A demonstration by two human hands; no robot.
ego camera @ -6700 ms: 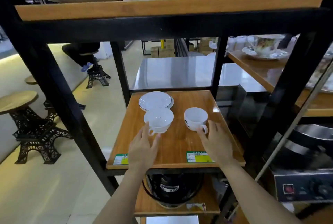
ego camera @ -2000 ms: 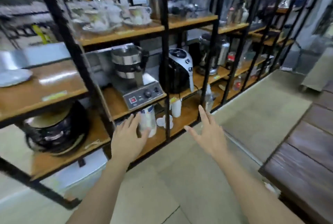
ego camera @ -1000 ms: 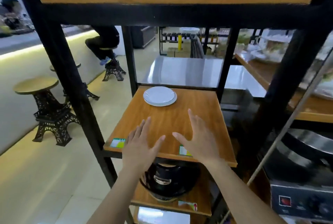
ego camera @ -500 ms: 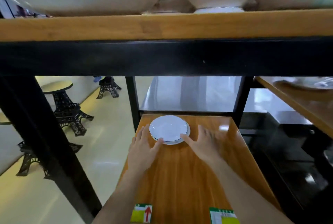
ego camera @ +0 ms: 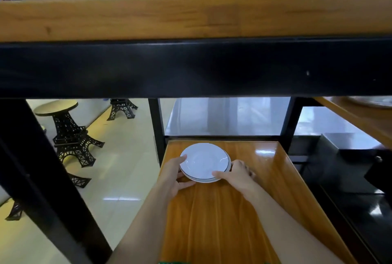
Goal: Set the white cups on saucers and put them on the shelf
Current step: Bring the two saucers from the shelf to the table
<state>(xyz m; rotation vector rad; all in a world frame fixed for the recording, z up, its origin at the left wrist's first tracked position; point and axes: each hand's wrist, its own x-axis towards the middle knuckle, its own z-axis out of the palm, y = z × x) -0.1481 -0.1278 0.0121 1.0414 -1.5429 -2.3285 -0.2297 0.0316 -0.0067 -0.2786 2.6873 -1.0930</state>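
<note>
A small stack of white saucers (ego camera: 204,162) with a thin dark rim line lies at the back of the wooden shelf (ego camera: 250,210). My left hand (ego camera: 175,175) grips the stack's left edge, thumb on top. My right hand (ego camera: 235,175) holds its right front edge, thumb on the rim. No white cups are in view.
A thick wooden board on a black beam (ego camera: 195,66) crosses the view just above, with large dishes on it. Black frame posts (ego camera: 157,128) stand behind the shelf. Stools with tower-shaped bases (ego camera: 70,136) stand on the floor at left. Another wooden shelf (ego camera: 360,119) lies at right.
My head has dropped closer under the upper board. Both hands have moved forward from beside the saucers and closed on the stack's edges.
</note>
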